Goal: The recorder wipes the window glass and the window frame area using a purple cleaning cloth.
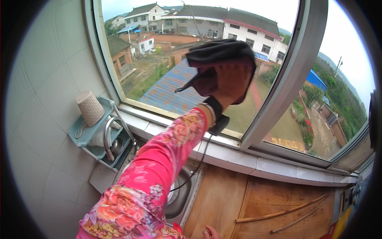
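Observation:
My left hand [231, 79] is raised on an outstretched arm in a pink floral sleeve [143, 176]. It grips a dark cloth [222, 49], black with a maroon side, in front of the window pane [167, 64]. The cloth is blurred and hides most of the fingers; whether it presses on the glass is hard to tell. A black band [213, 104] with a cable [203, 158] circles the wrist. Only some fingers of my right hand [211, 232] show at the bottom edge, near the wooden board [215, 197]; what they hold is out of view.
Below the arm lies a steel sink [186, 194] with a curved faucet [107, 137]. Left of it stands a blue plastic rack [101, 128] bearing a woven-pattern cup [89, 107]. Two wooden sticks [280, 211] rest on the boards. A tiled sill [226, 158] runs under the window frame [277, 80].

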The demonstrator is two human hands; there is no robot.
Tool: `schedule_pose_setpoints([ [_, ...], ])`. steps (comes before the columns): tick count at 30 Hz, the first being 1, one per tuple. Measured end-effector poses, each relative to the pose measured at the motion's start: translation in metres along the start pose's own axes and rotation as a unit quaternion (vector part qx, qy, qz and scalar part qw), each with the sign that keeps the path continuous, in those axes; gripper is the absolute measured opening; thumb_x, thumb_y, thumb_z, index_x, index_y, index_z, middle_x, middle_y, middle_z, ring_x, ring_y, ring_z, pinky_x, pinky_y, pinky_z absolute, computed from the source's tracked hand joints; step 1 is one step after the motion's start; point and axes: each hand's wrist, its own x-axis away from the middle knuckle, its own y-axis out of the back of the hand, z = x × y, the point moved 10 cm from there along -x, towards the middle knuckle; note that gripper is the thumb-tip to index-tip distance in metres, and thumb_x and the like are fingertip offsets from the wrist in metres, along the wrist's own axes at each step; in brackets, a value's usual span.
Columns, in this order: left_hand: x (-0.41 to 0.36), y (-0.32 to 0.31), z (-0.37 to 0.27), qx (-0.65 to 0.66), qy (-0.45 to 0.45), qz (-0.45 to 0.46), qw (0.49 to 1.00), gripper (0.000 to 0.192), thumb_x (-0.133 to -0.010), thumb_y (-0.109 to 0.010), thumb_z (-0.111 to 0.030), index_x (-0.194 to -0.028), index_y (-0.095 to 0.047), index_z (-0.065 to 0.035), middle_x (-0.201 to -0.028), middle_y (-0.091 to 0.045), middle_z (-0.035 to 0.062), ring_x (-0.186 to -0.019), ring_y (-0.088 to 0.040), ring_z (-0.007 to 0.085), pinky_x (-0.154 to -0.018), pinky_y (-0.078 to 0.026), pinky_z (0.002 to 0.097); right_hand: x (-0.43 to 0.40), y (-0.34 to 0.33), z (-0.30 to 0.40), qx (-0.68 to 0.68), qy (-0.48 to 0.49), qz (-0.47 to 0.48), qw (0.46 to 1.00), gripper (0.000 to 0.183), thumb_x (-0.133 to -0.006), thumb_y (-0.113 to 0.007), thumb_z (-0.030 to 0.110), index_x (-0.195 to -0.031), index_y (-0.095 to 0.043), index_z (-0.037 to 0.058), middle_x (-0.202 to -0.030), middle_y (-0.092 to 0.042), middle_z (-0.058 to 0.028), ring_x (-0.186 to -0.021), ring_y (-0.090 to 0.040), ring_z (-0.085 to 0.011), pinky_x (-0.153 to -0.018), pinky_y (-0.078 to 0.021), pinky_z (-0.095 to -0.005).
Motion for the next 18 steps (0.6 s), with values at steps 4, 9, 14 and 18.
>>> schedule_pose_setpoints([
  [4, -0.020, 0.009, -0.086, 0.157, -0.129, -0.026, 0.979, 0.022, -0.083, -0.051, -0.028, -0.092, -0.061, -0.0103, -0.088, -0.063, 0.0047, -0.088, -0.060, 0.0272, -0.083, -0.041, 0.0487, -0.008, 0.013, 0.012, -0.055, -0.020, 0.001, 0.998, 0.032, -0.093, -0.051, 0.018, -0.119, -0.053, -0.0007, -0.116, -0.057, -0.0167, -0.109, -0.053, -0.0274, -0.094, -0.0410, -0.0334],
  [9, -0.024, -0.002, -0.036, 0.487, -0.010, -0.009, 0.873, 0.035, -0.084, -0.052, -0.029, -0.113, -0.056, -0.0111, -0.120, -0.056, 0.0109, -0.121, -0.046, 0.0266, -0.106, -0.025, 0.0489, -0.009, 0.015, -0.008, 0.008, -0.032, 0.012, 0.999, 0.032, -0.094, -0.050, 0.019, -0.119, -0.053, -0.0009, -0.117, -0.057, -0.0161, -0.111, -0.052, -0.0269, -0.096, -0.0397, -0.0331],
  [14, -0.047, 0.044, 0.030, 0.220, -0.206, 0.010, 0.953, 0.049, -0.089, -0.048, -0.034, -0.130, -0.042, -0.0076, -0.129, -0.045, 0.0155, -0.125, -0.038, 0.0311, -0.106, -0.022, 0.0471, -0.035, 0.020, -0.003, -0.002, -0.064, 0.012, 0.998, 0.032, -0.094, -0.050, 0.019, -0.118, -0.053, -0.0017, -0.117, -0.057, -0.0172, -0.111, -0.052, -0.0284, -0.095, -0.0402, -0.0337],
  [18, -0.066, 0.073, 0.137, 0.116, -0.160, -0.047, 0.979, 0.044, -0.091, -0.046, -0.033, -0.124, -0.046, -0.0043, -0.118, -0.050, 0.0189, -0.115, -0.044, 0.0344, -0.099, -0.029, 0.0468, -0.062, 0.011, 0.026, 0.012, -0.033, 0.040, 0.999, 0.033, -0.094, -0.051, 0.020, -0.118, -0.054, -0.0023, -0.116, -0.058, -0.0182, -0.110, -0.053, -0.0295, -0.095, -0.0410, -0.0341],
])
